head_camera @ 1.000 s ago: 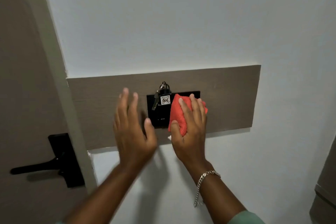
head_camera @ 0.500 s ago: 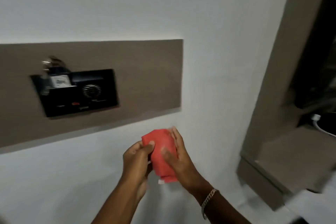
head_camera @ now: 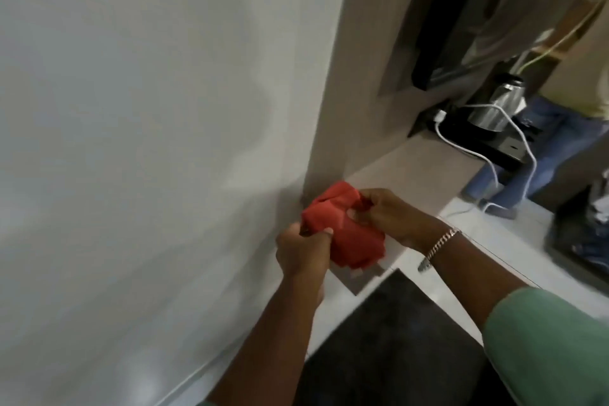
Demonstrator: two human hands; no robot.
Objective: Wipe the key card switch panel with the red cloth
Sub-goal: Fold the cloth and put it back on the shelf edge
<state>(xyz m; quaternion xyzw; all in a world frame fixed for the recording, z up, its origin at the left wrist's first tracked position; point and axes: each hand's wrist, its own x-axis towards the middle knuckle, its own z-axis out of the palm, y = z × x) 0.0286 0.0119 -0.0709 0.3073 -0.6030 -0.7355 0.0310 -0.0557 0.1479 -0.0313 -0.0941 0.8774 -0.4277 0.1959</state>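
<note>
The red cloth [head_camera: 346,231] is bunched between both hands in front of the white wall, low in the view. My left hand [head_camera: 301,249] pinches its lower left edge. My right hand [head_camera: 387,216], with a chain bracelet on the wrist, grips its upper right part. The key card switch panel is out of view.
The white wall [head_camera: 148,142] fills the left. A brown counter [head_camera: 412,168] stands at the right with a steel kettle [head_camera: 497,105] and a white cable [head_camera: 487,155]. A person in jeans [head_camera: 543,155] stands beyond it. A dark mat [head_camera: 395,339] lies on the floor below.
My view has swung right and down, so the panel has left the frame. The cloth came off the panel, both hands took hold of it, and it is now more bunched.
</note>
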